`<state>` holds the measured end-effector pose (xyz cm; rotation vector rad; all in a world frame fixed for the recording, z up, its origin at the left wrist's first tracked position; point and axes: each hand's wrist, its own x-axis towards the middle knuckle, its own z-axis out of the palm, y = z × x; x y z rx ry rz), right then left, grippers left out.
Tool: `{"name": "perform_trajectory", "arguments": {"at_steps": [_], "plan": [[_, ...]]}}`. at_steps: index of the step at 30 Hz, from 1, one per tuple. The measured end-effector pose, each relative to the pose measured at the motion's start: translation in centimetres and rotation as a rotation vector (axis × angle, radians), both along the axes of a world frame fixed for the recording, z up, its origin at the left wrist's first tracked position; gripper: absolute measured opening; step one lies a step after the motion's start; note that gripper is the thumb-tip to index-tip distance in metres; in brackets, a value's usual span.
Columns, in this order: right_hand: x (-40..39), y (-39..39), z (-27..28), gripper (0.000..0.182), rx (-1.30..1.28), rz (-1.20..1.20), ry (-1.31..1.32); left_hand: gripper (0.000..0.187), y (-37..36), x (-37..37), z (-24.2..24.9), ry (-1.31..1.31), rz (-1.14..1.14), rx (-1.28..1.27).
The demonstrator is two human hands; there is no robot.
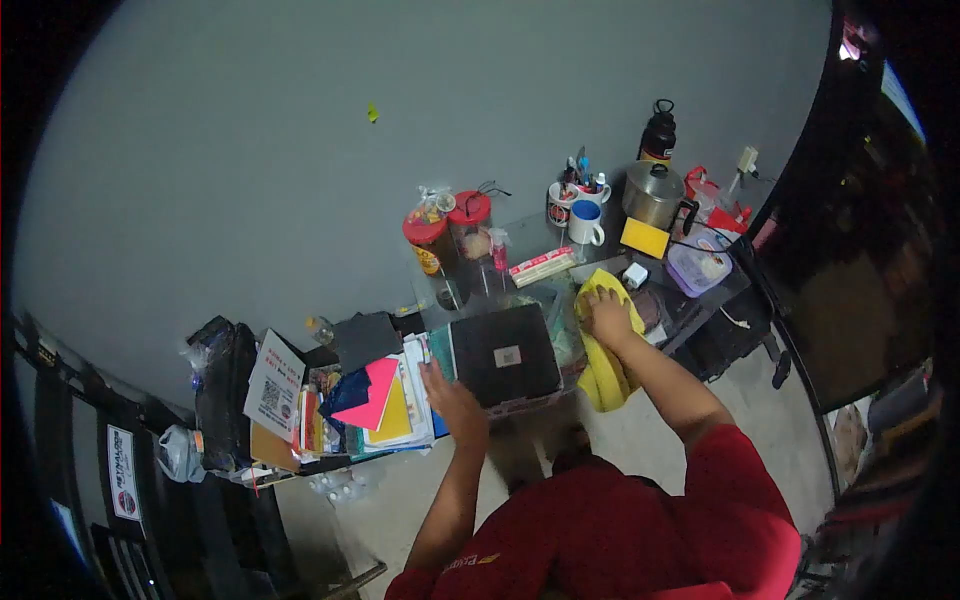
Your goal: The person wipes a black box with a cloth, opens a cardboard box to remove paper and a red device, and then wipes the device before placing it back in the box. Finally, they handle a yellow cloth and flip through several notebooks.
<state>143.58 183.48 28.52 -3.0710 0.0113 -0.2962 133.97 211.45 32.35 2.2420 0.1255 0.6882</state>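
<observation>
My right hand [608, 318] presses on a yellow cloth [604, 375], its fingers bent over the fabric. The cloth lies bunched on the dark glass tabletop and hangs down past the front edge. My left hand [455, 405] is open, fingers stretched out at the edge of a stack of papers [415, 400]. Between my hands lies a flat black case [505, 355] with a small label. Close to the right hand are a white charger plug [635, 275] and a yellow sponge [644, 238].
Red-lidded jars [428, 240], a white mug [585, 222], a pen cup [562, 205], a metal pot [654, 195] and a black bottle [658, 135] line the back. A plastic tub [699, 263] stands right; a pink folder [368, 396] and a QR sign [274, 388] are left.
</observation>
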Motion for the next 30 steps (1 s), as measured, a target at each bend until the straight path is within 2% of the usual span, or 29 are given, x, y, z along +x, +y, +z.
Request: {"name": "perform_trajectory", "arguments": {"at_steps": [2,4,9,16,18,19,21,22,24,26,28,29,30], "plan": [[2.9,-0.1,0.1,0.041,-0.017,0.03,0.055,0.05,0.0,-0.2,-0.4,0.028,0.024,0.019],[6.2,-0.3,0.5,0.041,0.082,0.191,0.174,0.048,-0.5,-0.5,-0.1,0.02,0.079,0.008],[14.9,-0.8,-3.2,0.055,-0.026,0.338,0.17,0.045,-1.3,-0.8,-0.3,0.006,0.152,-0.086],[21.0,-1.7,-4.7,0.054,-0.148,0.538,0.235,0.045,-2.3,-0.9,-0.2,0.093,0.276,-0.228],[21.8,-2.0,-4.3,0.06,-0.043,0.59,0.494,0.045,-2.6,-0.7,-0.1,0.098,0.314,-0.212],[21.6,-2.3,-4.0,0.06,-0.044,0.6,0.499,0.044,-2.4,-0.8,-0.5,0.101,0.319,-0.211],[20.7,-3.4,-3.1,0.059,-0.031,0.702,0.394,0.044,-2.1,-0.8,-0.9,0.112,0.335,-0.209],[20.0,-4.3,-1.2,0.059,-0.034,0.716,0.401,0.043,-2.1,-0.9,-1.0,0.118,0.343,-0.235],[18.5,-6.7,3.7,0.058,0.069,0.848,0.22,0.043,-2.3,-1.2,-1.0,0.131,0.367,-0.267],[18.8,-9.4,6.0,0.058,0.093,0.709,0.181,0.042,-2.6,-1.0,-0.6,0.129,0.381,-0.262],[21.2,-12.2,6.0,0.06,0.42,0.697,0.221,0.041,-2.9,-0.7,-0.2,0.137,0.393,-0.294],[22.0,-13.5,5.1,0.06,0.42,0.708,0.224,0.041,-2.9,-0.8,0.0,0.149,0.394,-0.321],[22.8,-14.7,3.8,0.059,0.488,0.67,0.045,0.041,-2.9,-0.9,-0.1,0.146,0.405,-0.321]]}}
